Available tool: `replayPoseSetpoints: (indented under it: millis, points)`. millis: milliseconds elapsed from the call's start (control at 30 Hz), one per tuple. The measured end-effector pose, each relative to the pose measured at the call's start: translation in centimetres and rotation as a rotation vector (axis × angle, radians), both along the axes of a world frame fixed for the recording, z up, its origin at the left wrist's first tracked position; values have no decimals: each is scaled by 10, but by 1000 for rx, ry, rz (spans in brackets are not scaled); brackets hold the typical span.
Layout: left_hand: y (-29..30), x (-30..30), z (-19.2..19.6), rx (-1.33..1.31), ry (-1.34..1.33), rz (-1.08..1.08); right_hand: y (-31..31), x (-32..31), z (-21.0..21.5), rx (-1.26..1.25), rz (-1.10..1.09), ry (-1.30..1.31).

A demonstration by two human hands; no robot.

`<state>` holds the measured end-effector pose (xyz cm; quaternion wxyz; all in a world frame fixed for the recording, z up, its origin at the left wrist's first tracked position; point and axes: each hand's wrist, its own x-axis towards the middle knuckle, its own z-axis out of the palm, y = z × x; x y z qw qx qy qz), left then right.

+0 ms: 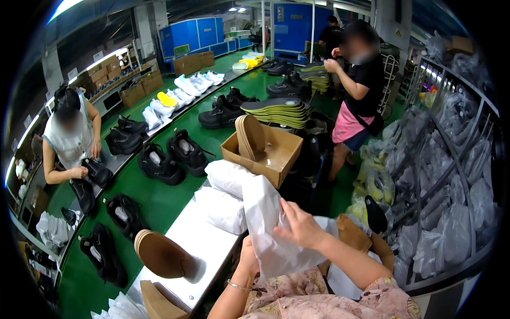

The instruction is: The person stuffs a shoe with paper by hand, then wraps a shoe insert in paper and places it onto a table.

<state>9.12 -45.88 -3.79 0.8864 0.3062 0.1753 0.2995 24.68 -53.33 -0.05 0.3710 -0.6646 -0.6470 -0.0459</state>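
A large sheet of thin white paper [263, 207] hangs between my hands, in front of my body. My left hand [248, 259] grips its lower left part, with the fingers curled and partly hidden by the sheet. Across the right side of the paper my right hand [300, 226] lies with fingers stretched out. Just beyond the sheet, two white paper bundles, a far one [229, 176] and a near one [219, 210], rest on the white tabletop [183, 226]; the paper hides what they contain.
A cardboard box [255, 171] holding brown shoe-shaped boards [249, 135] stands beyond the bundles. More brown boards [163, 254] lie on the tabletop. Black shoes [159, 164] line the green belt. Co-workers stand at left [71, 133] and far right [361, 80]. Plastic-wrapped goods [451, 212] fill a rack.
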Motion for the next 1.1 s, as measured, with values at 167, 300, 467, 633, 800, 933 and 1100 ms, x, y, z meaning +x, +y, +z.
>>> replayPoseSetpoints:
  millis: [167,300,467,633,800,933,1100]
  points:
    - [0,-7,-10,78,-21,-40,-1,7,14,-541,90,375]
    - [-6,-5,15,94,-5,-84,-6,25,16,-511,353,835]
    - [16,-4,9,92,58,-162,-4,12,19,-404,319,1115]
    - [51,-12,31,228,-6,69,-4,19,14,-107,191,1158]
    - [-3,-48,85,1135,456,923,-15,26,24,64,-200,645]
    - [-10,5,31,1117,562,388,3,-13,19,236,-230,413]
    - [-1,9,26,481,151,173,-3,-29,13,162,30,572]
